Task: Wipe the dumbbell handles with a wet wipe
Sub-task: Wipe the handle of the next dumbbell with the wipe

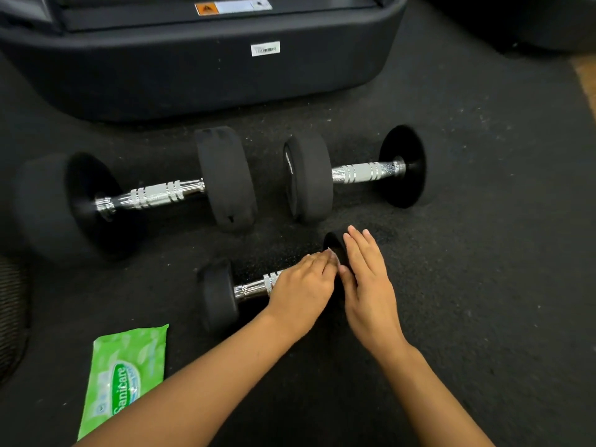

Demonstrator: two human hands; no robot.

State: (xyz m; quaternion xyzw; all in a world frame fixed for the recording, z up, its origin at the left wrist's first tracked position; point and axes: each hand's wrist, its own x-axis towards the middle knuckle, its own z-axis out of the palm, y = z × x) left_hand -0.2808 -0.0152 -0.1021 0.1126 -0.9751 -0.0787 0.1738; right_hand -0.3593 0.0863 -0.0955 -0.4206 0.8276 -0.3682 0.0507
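Note:
A small black dumbbell (219,298) with a chrome handle (256,288) lies on the floor nearest me. My left hand (300,288) is wrapped over the right part of that handle. A sliver of white wet wipe (332,254) shows at its fingertips. My right hand (367,285) lies flat, fingers straight, against the dumbbell's right head (332,241), which is mostly hidden. Two larger dumbbells lie beyond: one at the left (154,196), one at the right (364,172), both with bare chrome handles.
A green pack of wet wipes (125,372) lies on the black rubber floor (483,285) by my left forearm. A big black machine base (193,66) stands behind the dumbbells. A dark woven object (13,317) sits at the left edge.

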